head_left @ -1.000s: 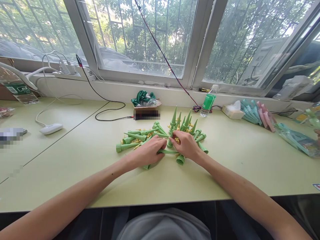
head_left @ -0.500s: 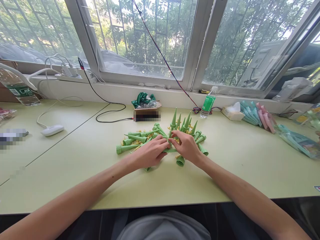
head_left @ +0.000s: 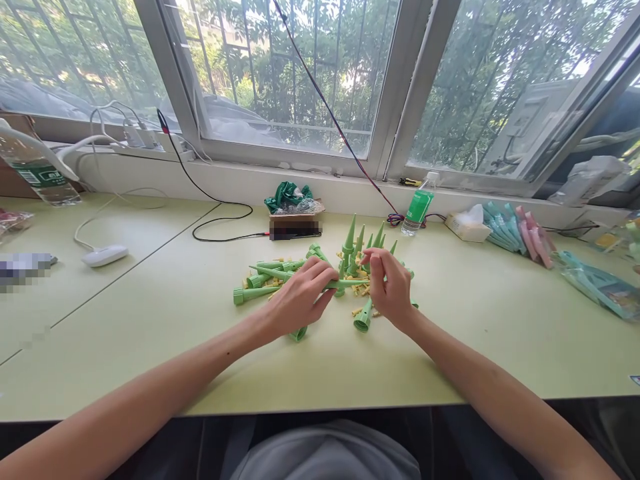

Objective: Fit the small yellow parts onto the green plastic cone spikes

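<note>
My left hand [head_left: 309, 293] is wrapped round a green cone spike [head_left: 347, 284], whose thin tip points right. Close to that tip, my right hand [head_left: 391, 285] has its fingers bent together; whether anything small is between them is hidden. Several green spikes [head_left: 349, 241] stand upright behind the hands. More green spikes [head_left: 250, 294] lie on their sides at the left, among small yellow pieces [head_left: 275, 283]. One green spike [head_left: 363, 319] lies in front of my right hand, its ridged wide end toward me.
On the pale green table [head_left: 240, 373], a box with green plastic [head_left: 295, 212] and a water bottle [head_left: 417, 205] stand at the back. A tissue box [head_left: 468, 225] and teal and pink packets [head_left: 534, 239] sit right; a white mouse [head_left: 106, 255] lies left.
My right hand has moved right, away from my left hand. The spike in my left hand now shows its tip in the gap between them.
</note>
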Action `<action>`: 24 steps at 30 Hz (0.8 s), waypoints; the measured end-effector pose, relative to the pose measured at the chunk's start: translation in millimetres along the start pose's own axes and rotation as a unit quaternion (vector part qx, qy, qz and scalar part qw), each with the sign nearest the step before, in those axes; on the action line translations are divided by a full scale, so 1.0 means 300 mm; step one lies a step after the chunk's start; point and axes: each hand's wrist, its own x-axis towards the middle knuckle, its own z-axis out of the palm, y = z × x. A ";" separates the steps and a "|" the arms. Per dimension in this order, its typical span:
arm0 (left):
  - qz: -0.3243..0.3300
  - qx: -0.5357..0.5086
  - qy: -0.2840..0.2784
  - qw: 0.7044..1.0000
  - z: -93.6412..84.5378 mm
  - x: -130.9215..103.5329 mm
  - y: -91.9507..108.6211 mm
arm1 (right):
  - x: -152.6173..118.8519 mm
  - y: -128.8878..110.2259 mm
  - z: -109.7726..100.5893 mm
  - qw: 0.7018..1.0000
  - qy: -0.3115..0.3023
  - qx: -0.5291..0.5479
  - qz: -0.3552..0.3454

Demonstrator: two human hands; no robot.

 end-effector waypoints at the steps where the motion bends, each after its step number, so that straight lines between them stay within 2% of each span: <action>1: -0.007 -0.001 0.022 1.000 0.001 0.001 0.001 | 0.001 0.000 0.000 1.000 0.007 -0.003 -0.001; 4: -0.041 -0.004 0.095 0.995 0.002 0.005 0.007 | 0.001 0.008 0.003 1.000 0.006 -0.016 -0.001; 7: -0.115 -0.034 0.138 0.983 0.003 0.010 0.012 | -0.006 0.023 0.012 0.999 -0.042 -0.008 0.005; 13: -0.247 -0.212 0.118 0.938 0.019 0.014 -0.003 | -0.023 0.040 0.028 0.992 -0.125 -0.025 0.007; 18: -0.300 -0.292 0.112 0.901 0.009 0.024 0.001 | -0.022 0.033 0.032 0.988 -0.146 -0.049 -0.006; 24: -0.363 -0.384 0.099 0.843 -0.004 0.034 0.012 | -0.023 0.032 0.038 0.983 -0.169 -0.077 -0.001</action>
